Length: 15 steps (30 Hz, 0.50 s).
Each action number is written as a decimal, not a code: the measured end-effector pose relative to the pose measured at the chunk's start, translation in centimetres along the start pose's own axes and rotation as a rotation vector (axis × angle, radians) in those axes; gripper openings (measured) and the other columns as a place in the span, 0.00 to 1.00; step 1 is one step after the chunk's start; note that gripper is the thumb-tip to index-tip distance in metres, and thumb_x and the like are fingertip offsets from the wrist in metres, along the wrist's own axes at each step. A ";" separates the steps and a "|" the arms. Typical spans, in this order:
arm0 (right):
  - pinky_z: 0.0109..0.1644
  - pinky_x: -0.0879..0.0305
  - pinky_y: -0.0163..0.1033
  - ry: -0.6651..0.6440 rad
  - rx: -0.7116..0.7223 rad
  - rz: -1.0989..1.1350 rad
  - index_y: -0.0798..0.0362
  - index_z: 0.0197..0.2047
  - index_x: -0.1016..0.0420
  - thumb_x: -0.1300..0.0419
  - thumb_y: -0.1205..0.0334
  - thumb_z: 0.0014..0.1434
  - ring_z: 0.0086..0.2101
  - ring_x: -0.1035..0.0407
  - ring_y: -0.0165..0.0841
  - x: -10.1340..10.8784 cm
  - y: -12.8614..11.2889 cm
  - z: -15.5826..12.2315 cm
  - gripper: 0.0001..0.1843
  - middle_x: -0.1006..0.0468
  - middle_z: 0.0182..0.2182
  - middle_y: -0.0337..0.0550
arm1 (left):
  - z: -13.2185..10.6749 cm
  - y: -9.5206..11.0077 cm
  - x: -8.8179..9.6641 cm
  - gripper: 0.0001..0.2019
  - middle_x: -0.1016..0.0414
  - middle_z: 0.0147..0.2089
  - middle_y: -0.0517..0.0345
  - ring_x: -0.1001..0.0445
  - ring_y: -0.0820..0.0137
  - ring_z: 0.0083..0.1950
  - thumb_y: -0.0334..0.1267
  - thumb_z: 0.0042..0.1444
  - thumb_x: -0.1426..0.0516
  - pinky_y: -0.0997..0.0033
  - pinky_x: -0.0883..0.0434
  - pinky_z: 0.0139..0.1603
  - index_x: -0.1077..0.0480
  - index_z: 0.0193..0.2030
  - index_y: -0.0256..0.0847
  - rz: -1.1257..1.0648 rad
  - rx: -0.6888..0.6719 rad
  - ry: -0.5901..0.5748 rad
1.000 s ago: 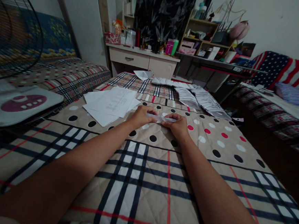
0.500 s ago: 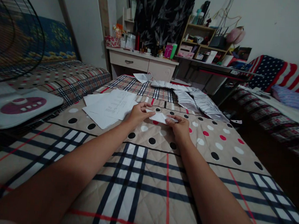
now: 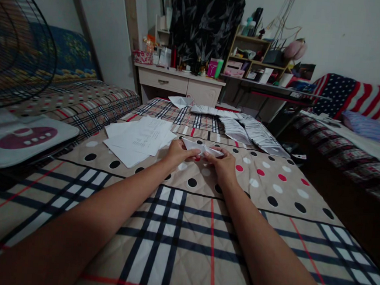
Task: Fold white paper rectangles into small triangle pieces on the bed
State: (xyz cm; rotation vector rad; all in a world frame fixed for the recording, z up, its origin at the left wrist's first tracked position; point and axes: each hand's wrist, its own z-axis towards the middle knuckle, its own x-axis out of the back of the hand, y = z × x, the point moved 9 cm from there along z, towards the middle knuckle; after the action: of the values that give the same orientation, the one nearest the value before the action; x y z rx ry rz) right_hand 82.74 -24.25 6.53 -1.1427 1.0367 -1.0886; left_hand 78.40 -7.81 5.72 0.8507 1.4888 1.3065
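Note:
A small folded white paper piece (image 3: 202, 148) is held just above the quilted bed cover (image 3: 186, 230), over its polka-dot band. My left hand (image 3: 178, 152) pinches the paper's left end with closed fingers. My right hand (image 3: 223, 162) grips the right end, fingers curled under it. Both forearms stretch forward across the plaid part of the cover.
Loose white sheets (image 3: 137, 138) lie left of my hands. A long row of folded paper pieces (image 3: 244, 127) runs along the far right of the bed, with one folded paper (image 3: 179, 101) at the far end. A fan base (image 3: 19, 135) sits at left, a cluttered dresser (image 3: 178, 78) beyond.
The paper went from pressed flat on the cover to lifted between both hands, its shape now opened and creased. My hands moved slightly away from me.

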 end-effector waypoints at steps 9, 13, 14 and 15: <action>0.28 0.31 0.38 0.054 0.057 0.064 0.52 0.25 0.30 0.26 0.58 0.30 0.25 0.26 0.36 0.5 -0.7 0.4 0.20 0.22 0.22 0.41 | 0.1 0.2 -0.8 0.06 0.21 0.27 0.46 0.20 0.66 0.27 0.30 0.54 0.37 0.72 0.23 0.31 0.29 0.34 0.29 -0.111 0.012 -0.069; 0.30 0.30 0.40 0.010 0.128 -0.009 0.53 0.25 0.27 0.28 0.57 0.35 0.26 0.25 0.38 0.5 -1.5 0.4 0.15 0.21 0.23 0.42 | 0.4 0.0 -0.4 0.13 0.21 0.25 0.47 0.19 0.63 0.28 0.42 0.59 0.40 0.72 0.24 0.28 0.36 0.34 0.34 -0.150 0.029 -0.079; 0.30 0.30 0.40 -0.002 0.149 -0.037 0.54 0.25 0.26 0.29 0.57 0.37 0.26 0.25 0.37 0.4 -1.6 0.4 0.14 0.21 0.23 0.43 | 0.5 -0.1 -0.3 0.15 0.22 0.25 0.47 0.19 0.62 0.28 0.46 0.60 0.41 0.73 0.25 0.26 0.37 0.34 0.35 -0.157 0.037 -0.077; 0.30 0.30 0.40 -0.012 0.166 -0.063 0.54 0.26 0.25 0.30 0.56 0.38 0.26 0.26 0.37 0.4 -1.7 0.4 0.13 0.21 0.24 0.43 | 0.5 -0.2 -0.1 0.16 0.22 0.25 0.48 0.19 0.62 0.27 0.49 0.61 0.43 0.73 0.26 0.24 0.37 0.35 0.36 -0.162 0.044 -0.073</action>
State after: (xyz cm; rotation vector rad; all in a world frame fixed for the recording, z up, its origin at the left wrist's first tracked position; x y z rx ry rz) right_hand 83.01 -24.71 8.27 -1.0531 0.8885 -1.1930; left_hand 78.91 -7.83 5.56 0.7812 1.5010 1.1163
